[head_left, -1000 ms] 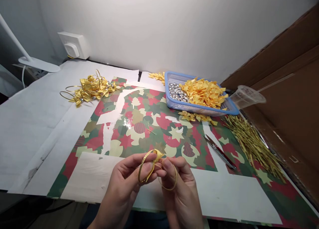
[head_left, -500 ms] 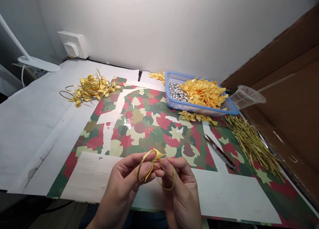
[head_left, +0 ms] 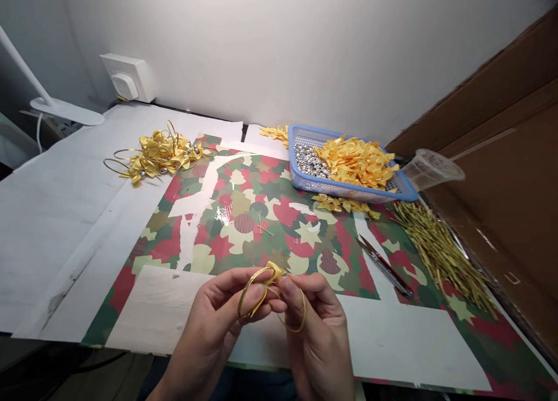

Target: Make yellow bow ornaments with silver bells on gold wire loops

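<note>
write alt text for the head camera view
The left hand and right hand pinch a gold wire loop with a yellow satin ribbon piece over a patterned sheet. Behind sit a blue plastic basket of ribbon pieces and silver beads, a gold wire-and-ribbon tangle, and gold wire strips.

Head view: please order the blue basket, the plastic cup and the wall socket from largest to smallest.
Blue basket first. Plastic cup and wall socket look alike in size, so I cannot rank them.

Bare left hand (head_left: 211, 322), bare right hand (head_left: 316, 337), dark clothing (head_left: 257, 385) beneath both.
</note>
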A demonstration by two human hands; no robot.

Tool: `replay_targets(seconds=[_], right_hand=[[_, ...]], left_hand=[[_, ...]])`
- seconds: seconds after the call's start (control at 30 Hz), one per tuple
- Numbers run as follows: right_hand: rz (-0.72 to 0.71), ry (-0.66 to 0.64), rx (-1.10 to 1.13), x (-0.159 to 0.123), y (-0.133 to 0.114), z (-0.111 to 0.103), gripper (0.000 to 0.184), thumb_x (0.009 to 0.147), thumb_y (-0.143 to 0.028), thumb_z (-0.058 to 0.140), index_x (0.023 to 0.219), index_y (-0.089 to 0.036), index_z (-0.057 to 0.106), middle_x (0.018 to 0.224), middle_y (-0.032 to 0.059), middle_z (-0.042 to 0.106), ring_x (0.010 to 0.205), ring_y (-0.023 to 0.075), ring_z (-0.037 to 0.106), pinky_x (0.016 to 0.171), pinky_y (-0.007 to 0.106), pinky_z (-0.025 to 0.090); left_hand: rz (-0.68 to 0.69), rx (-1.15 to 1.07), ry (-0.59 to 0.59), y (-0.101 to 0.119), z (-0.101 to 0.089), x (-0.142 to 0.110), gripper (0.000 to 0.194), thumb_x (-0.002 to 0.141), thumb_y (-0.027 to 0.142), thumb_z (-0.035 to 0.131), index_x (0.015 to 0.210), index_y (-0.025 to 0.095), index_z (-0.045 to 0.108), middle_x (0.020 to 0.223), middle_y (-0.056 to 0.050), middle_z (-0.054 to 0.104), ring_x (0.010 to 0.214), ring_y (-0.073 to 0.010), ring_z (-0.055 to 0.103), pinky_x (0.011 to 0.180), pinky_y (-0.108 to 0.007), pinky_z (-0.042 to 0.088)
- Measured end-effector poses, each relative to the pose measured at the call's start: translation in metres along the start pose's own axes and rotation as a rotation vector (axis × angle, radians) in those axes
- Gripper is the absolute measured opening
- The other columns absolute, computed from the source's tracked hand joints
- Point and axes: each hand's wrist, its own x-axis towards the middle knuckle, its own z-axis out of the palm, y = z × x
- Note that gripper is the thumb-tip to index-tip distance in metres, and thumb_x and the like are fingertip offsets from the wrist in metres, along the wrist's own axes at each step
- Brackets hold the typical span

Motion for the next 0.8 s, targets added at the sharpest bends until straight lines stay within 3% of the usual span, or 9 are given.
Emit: replay_targets(seconds=[0.23, 0.37, 0.57, 0.8], right_hand=[[-0.017, 0.003, -0.027, 0.002, 0.0, -0.002, 0.02, 0.053, -0.033, 0.089, 0.056, -0.023, 0.073, 0.054, -0.0044, 0.07, 0.052, 0.0067, 0.065, 0.055, 0.012, 0.054], [-0.039, -0.009, -0.066, 0.003, -0.001, -0.003, 0.019, 0.053, -0.032, 0.089, 0.057, -0.023, 0.073, 0.054, -0.0024, 0.071, 0.051, 0.0105, 0.067, 0.055, 0.017, 0.056], [-0.127, -0.067, -0.141, 0.004, -0.003, -0.007, 0.012, 0.061, -0.028, 0.086, 0.061, -0.024, 0.074, 0.057, -0.0035, 0.073, 0.055, 0.0094, 0.069, 0.055, 0.013, 0.055], [-0.118, -0.162, -0.219, 0.009, -0.01, -0.014, 0.009, 0.065, -0.024, 0.083, 0.064, -0.023, 0.074, 0.061, -0.0016, 0.074, 0.059, 0.0134, 0.071, 0.058, 0.018, 0.058]], left_hand=[[0.05, -0.047, -0.008, -0.001, 0.001, 0.0, 0.021, 0.062, 0.018, 0.085, 0.076, 0.02, 0.07, 0.061, 0.003, 0.069, 0.058, -0.0109, 0.069, 0.059, -0.014, 0.054], [0.072, -0.048, 0.005, -0.002, 0.003, 0.0, 0.024, 0.062, 0.017, 0.085, 0.067, 0.02, 0.062, 0.058, 0.006, 0.065, 0.059, -0.0107, 0.068, 0.057, -0.013, 0.053], [0.054, 0.038, 0.016, 0.0, 0.001, -0.001, 0.018, 0.059, 0.026, 0.088, 0.065, 0.019, 0.072, 0.062, 0.0, 0.072, 0.059, -0.0121, 0.068, 0.062, -0.016, 0.054], [0.064, 0.118, 0.005, 0.0, -0.001, -0.001, 0.017, 0.06, 0.03, 0.086, 0.067, 0.018, 0.075, 0.061, -0.001, 0.07, 0.058, -0.0137, 0.066, 0.062, -0.019, 0.052]])
